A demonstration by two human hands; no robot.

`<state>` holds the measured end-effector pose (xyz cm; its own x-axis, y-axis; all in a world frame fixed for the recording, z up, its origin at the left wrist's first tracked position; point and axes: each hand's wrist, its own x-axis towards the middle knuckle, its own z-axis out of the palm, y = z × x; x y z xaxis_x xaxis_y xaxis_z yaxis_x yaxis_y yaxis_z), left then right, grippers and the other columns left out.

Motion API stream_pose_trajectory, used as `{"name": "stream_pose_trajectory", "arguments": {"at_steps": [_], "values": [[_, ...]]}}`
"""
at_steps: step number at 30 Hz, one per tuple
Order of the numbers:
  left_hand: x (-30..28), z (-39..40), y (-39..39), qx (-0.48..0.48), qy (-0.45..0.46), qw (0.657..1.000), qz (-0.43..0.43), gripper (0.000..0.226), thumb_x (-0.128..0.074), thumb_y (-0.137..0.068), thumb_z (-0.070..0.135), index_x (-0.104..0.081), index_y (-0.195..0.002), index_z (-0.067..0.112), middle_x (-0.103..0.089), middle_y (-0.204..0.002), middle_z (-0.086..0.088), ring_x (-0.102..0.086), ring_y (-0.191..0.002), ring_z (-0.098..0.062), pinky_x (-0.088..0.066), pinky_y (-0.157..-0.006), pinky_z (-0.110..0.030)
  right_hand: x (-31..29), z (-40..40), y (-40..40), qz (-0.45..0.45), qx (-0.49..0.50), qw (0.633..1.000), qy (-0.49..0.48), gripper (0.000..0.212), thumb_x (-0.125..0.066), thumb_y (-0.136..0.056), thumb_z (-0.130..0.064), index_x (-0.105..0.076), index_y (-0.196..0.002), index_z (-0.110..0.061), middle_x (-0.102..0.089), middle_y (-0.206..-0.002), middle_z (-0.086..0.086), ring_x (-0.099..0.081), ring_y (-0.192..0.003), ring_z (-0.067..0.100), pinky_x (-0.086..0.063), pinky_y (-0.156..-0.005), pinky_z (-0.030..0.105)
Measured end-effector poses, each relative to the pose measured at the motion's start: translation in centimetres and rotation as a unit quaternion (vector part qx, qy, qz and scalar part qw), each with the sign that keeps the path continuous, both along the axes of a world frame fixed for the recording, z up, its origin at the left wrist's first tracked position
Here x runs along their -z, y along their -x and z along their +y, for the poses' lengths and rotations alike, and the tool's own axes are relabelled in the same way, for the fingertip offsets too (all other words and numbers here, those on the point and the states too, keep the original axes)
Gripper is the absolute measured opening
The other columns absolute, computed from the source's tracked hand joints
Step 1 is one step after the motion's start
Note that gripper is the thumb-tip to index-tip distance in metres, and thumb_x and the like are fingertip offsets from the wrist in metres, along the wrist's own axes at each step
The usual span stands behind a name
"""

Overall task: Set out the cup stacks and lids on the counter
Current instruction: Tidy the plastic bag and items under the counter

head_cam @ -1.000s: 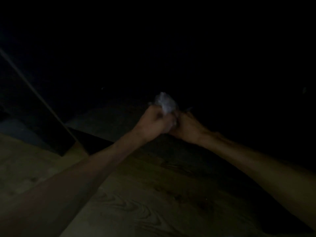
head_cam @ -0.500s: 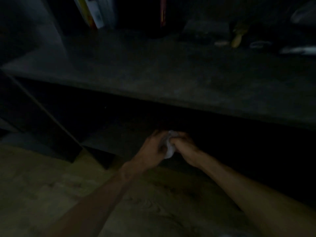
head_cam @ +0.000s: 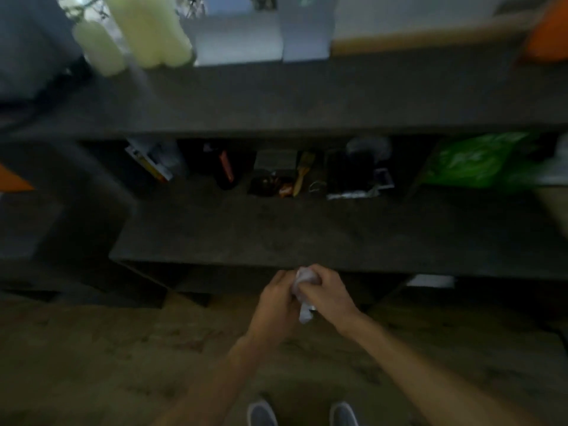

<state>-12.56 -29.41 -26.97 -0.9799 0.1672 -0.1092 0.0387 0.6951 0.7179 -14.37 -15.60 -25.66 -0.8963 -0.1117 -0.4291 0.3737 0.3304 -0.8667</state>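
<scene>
Cup stacks (head_cam: 147, 29) stand pale at the frame's upper left on the counter (head_cam: 338, 96), while left hand (head_cam: 278, 302) and right hand (head_cam: 325, 295) both clutch a crumpled white wrapper (head_cam: 304, 278) at lower centre, probably their discarded packaging.

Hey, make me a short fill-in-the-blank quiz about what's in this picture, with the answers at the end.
1. Both hands, left hand and right hand, grip one crumpled ____ wad.
2. The bag at the shelf's right end is ____.
3. The pale cup stacks stand at the counter's far ____ end.
4. Two ____ show at the bottom edge.

Answers: white; green; left; shoes
</scene>
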Motion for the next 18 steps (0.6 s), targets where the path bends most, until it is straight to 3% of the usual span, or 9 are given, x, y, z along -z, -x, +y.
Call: {"name": "stream_pose_trajectory", "arguments": {"at_steps": [2,5,7,9,12,15,18], "values": [[-4.2,3.2,0.1,0.008,-0.014,1.000,0.027,0.030,-0.058,-0.088,-0.002,-0.064,-0.113,0.012,-0.062,-0.113,-0.008,-0.058,-0.104,-0.021,-0.040,-0.088,-0.012,-3.6,3.3,-0.8,0.018,0.062,0.998,0.019,0.016,-0.066,-0.090,-0.008,-0.060,-0.104,-0.009,-0.065,-0.091,0.006,-0.063,-0.084,0.027,-0.050,-0.070,0.025],[-8.0,7.7,1.4,0.044,-0.041,0.996,0.064,0.031,-0.059,-0.086,-0.007,-0.066,-0.110,0.012,-0.062,-0.112,-0.005,-0.058,-0.102,-0.014,-0.038,-0.088,-0.007,-7.5,8.3,-1.7,0.054,0.095,0.994,0.017,0.017,-0.068,-0.090,-0.009,-0.060,-0.102,-0.018,-0.066,-0.094,0.004,-0.062,-0.083,0.014,-0.052,-0.073,0.025],[-9.7,10.9,1.7,0.094,-0.092,0.989,0.067,0.030,-0.064,-0.087,0.002,-0.064,-0.107,0.024,-0.061,-0.113,0.004,-0.060,-0.102,-0.002,-0.047,-0.093,-0.017,-9.1,11.9,-2.4,0.074,0.118,0.990,0.001,0.014,-0.068,-0.091,-0.012,-0.062,-0.097,-0.022,-0.067,-0.090,-0.001,-0.063,-0.083,0.013,-0.053,-0.074,0.027],[-10.7,14.9,1.7,0.160,-0.108,0.978,0.081,0.021,-0.063,-0.091,0.016,-0.060,-0.107,0.029,-0.056,-0.119,0.006,-0.059,-0.104,-0.001,-0.052,-0.092,-0.025,-10.2,15.8,-3.7,0.093,0.168,0.981,-0.022,0.010,-0.066,-0.092,-0.014,-0.063,-0.094,-0.023,-0.066,-0.087,-0.003,-0.064,-0.083,0.018,-0.054,-0.076,0.032],[-13.0,21.6,0.6,0.248,-0.104,0.962,0.042,0.016,-0.052,-0.099,0.032,-0.057,-0.114,0.032,-0.040,-0.133,0.011,-0.049,-0.109,0.009,-0.046,-0.085,-0.011,-12.0,22.2,-6.2,0.109,0.227,0.966,-0.055,0.007,-0.064,-0.094,-0.020,-0.065,-0.101,-0.018,-0.067,-0.094,-0.003,-0.066,-0.092,0.016,-0.054,-0.083,0.031],[-15.0,28.3,-1.0,0.325,-0.131,0.935,0.046,0.020,-0.046,-0.103,0.029,-0.043,-0.108,0.047,-0.032,-0.134,0.009,-0.049,-0.107,0.006,-0.044,-0.082,-0.009,-13.5,28.7,-8.6,0.118,0.259,0.957,-0.064,0.013,-0.063,-0.094,-0.029,-0.064,-0.107,-0.028,-0.068,-0.104,-0.005,-0.067,-0.096,0.006,-0.056,-0.086,0.031],[-15.6,35.2,-1.6,0.350,-0.133,0.927,0.033,0.018,-0.041,-0.105,0.032,-0.053,-0.118,0.033,-0.033,-0.138,0.004,-0.048,-0.105,0.013,-0.045,-0.081,-0.007,-13.7,35.4,-10.8,0.135,0.291,0.944,-0.082,0.011,-0.062,-0.096,-0.028,-0.062,-0.106,-0.031,-0.067,-0.104,-0.007,-0.066,-0.097,0.005,-0.055,-0.084,0.027]]}}
